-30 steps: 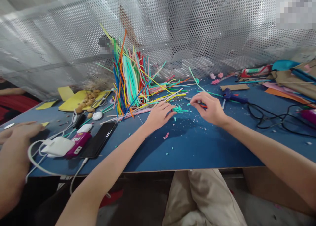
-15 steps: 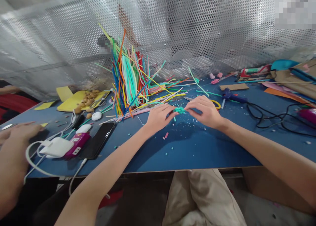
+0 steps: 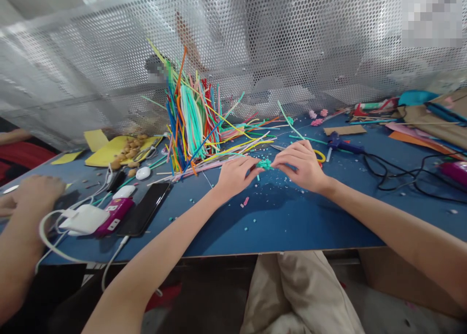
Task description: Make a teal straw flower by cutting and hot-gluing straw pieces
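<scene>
A small teal pipe-cleaner bundle (image 3: 264, 164) is pinched between my left hand (image 3: 235, 176) and my right hand (image 3: 301, 165), just above the blue table (image 3: 292, 217). Both hands have their fingers closed on it, one from each side. Small teal and pink scraps (image 3: 246, 200) lie scattered on the table below my hands. Behind my left hand stands a tall leaning heap of coloured pipe cleaners (image 3: 193, 125).
A black phone (image 3: 145, 207), a magenta device (image 3: 116, 210) and a white charger with cable (image 3: 83, 218) lie at the left, beside another person's hand (image 3: 32, 193). A blue glue gun (image 3: 341, 142) and black cables (image 3: 397, 171) lie at the right. Perforated metal screen (image 3: 292, 47) bounds the back.
My right hand moved left from the table to meet my left hand at the teal bundle, which is now held between both. The other person's hand at the left curled inward.
</scene>
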`<state>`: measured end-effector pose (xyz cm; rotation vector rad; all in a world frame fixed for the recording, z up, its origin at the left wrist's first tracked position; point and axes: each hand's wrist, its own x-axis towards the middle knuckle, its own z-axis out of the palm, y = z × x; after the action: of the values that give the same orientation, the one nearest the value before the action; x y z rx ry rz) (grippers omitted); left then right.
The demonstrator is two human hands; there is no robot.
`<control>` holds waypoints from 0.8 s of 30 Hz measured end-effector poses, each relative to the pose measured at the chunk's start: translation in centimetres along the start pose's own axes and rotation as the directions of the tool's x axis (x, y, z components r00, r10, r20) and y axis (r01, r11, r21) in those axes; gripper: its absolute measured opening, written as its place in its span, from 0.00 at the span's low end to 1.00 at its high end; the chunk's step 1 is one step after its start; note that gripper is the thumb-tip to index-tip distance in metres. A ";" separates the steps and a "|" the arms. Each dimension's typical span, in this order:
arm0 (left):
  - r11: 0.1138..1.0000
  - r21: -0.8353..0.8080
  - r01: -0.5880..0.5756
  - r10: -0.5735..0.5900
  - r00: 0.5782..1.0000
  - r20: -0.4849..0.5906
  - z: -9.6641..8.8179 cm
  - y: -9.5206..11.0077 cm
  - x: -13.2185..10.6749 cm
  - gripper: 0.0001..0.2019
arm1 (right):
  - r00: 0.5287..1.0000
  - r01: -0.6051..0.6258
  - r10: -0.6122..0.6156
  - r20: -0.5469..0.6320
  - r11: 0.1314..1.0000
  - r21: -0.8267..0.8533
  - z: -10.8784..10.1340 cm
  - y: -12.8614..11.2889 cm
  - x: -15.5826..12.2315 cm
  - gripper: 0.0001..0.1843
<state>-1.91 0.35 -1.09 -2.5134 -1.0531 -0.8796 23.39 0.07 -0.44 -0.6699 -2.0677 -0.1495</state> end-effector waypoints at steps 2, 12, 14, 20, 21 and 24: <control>1.000 0.000 -0.004 0.004 1.000 -0.006 0.0 0.0 0.0 0.18 | 1.000 -0.022 0.022 0.006 1.000 -0.006 0.1 0.0 -0.1 0.06; 0.999 -0.002 -0.053 0.053 0.997 -0.063 -0.1 0.0 0.0 0.15 | 0.996 -0.024 0.020 -0.091 0.999 -0.041 0.7 -0.2 -0.3 0.04; 0.999 0.001 -0.044 0.044 0.997 -0.065 -0.2 0.0 0.0 0.16 | 0.995 -0.028 0.021 -0.101 0.998 -0.063 0.7 -0.3 -0.4 0.04; 1.000 0.000 -0.018 0.018 0.998 -0.063 -0.1 0.1 -0.1 0.16 | 0.989 -0.017 0.000 -0.145 0.993 -0.118 0.5 -0.6 -0.1 0.03; 1.000 -0.002 -0.019 0.019 0.997 -0.069 -0.1 0.1 -0.1 0.16 | 0.989 -0.009 -0.009 -0.150 0.992 -0.122 0.5 -0.7 -0.1 0.04; 1.000 -0.001 -0.024 0.024 0.997 -0.079 0.0 0.0 -0.1 0.15 | 0.989 0.003 -0.023 -0.149 0.992 -0.129 0.4 -0.8 0.0 0.04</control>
<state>-1.96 0.27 -1.13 -2.4659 -0.9958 -0.9652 22.70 -0.44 -0.56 -0.7016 -1.9296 -0.3338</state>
